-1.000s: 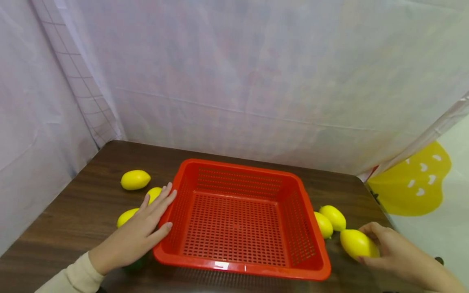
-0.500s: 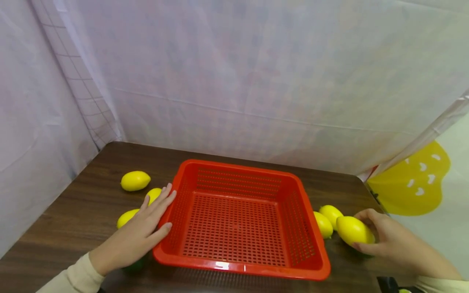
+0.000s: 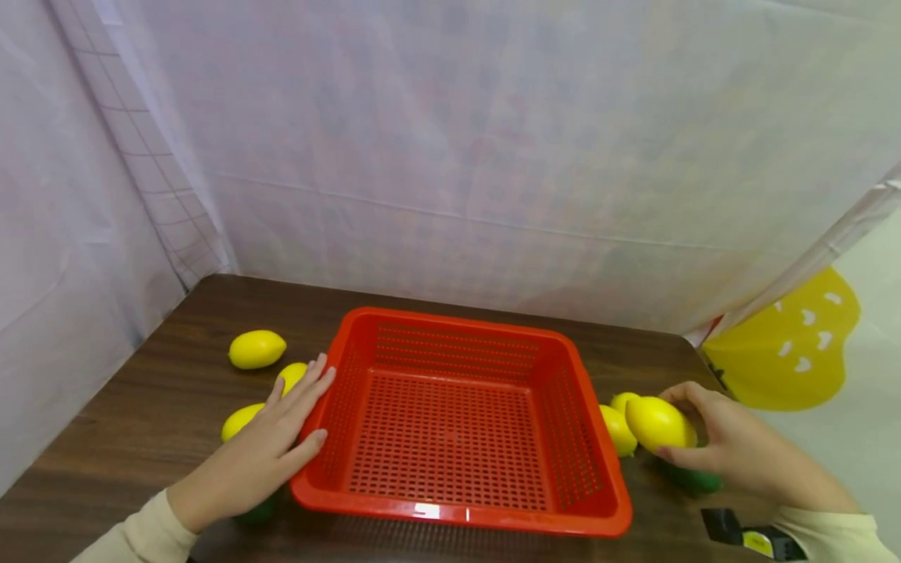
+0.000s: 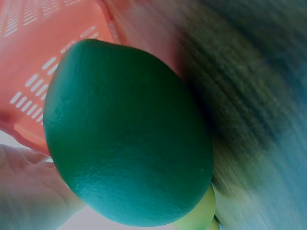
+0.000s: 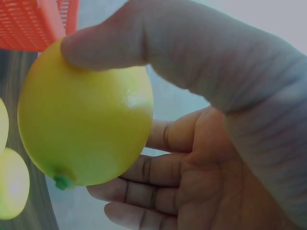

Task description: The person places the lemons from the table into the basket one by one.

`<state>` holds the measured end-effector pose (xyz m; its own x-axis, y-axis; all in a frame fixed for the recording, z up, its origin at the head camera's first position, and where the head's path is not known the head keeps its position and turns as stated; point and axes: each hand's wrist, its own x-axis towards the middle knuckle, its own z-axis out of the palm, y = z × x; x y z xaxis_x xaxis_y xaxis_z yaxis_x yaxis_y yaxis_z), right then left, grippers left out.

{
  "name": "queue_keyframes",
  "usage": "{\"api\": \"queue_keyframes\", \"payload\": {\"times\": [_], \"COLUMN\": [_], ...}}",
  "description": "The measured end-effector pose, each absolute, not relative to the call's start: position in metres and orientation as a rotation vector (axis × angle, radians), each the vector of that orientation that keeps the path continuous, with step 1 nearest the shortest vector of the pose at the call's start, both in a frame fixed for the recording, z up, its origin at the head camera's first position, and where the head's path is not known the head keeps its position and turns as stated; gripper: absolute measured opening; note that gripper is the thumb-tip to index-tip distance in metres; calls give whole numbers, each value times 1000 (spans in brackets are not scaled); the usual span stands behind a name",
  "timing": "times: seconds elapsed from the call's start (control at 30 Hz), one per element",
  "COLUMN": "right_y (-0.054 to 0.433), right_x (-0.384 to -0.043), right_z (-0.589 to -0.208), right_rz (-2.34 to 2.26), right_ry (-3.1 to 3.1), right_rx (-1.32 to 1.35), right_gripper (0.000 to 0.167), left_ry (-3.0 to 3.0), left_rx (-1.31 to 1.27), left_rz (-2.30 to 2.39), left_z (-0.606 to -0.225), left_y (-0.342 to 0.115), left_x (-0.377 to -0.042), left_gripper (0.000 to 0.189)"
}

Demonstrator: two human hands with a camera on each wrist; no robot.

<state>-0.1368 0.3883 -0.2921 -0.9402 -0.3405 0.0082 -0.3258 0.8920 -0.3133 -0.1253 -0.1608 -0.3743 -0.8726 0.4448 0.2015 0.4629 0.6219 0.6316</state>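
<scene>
My right hand [image 3: 732, 446] holds a yellow lemon [image 3: 658, 424] between thumb and fingers, right of the red plastic basket [image 3: 461, 525]. In the right wrist view the thumb lies over the lemon [image 5: 91, 120], whose small green tip points down. My left hand [image 3: 260, 446] lies with straight fingers over the basket's left rim. The basket has perforated walls and floor, and nothing lies in it. Two lemons [image 3: 616, 430] lie between the basket and my right hand, one partly hidden by the held lemon. A green rounded fruit [image 4: 129, 134] with pebbled skin fills much of the left wrist view.
Left of the basket lie three lemons [image 3: 256, 349], two partly behind my left hand. Below the held lemon shows a dark green fruit [image 3: 697, 478]. The brown wooden table [image 3: 141, 407] meets a pale cloth [image 3: 493, 156] at the back. A yellow cutout [image 3: 788, 344] hangs at right.
My right hand has lifted the lemon and moved it up and left toward the basket, uncovering the green fruit beneath. The left hand and basket stay in place.
</scene>
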Motion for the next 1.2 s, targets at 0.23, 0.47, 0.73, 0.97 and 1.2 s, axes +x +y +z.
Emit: {"api": "queue_keyframes", "payload": {"times": [0.23,0.47,0.73,0.97,1.2], "right_y": [382,376,367,359,347], "right_x": [-140,-142,-150,-158,-162], "right_z": [-288,-286,-281,-279,-274], "right_rz": [-446,-452,-476,-513,-532], "right_ry": [3010,3029,3006,2948,2933], "right_rx": [-558,-636,-667,-679,-692], "right_gripper": [57,56,56,56,55], "left_ry": [-2797,-2797,-2781,-2779,-2793], "left_rx": [-801,-805,-816,-817,-813], "left_rz": [-1101,-1101,-1117,-1155,-1141], "left_z": [-374,-374,-374,-374,-373], "left_y": [-161,-161,-160,-161,-162], "left_x": [-125,-125,-124,-123,-124], "left_gripper": [67,68,67,67,68]}}
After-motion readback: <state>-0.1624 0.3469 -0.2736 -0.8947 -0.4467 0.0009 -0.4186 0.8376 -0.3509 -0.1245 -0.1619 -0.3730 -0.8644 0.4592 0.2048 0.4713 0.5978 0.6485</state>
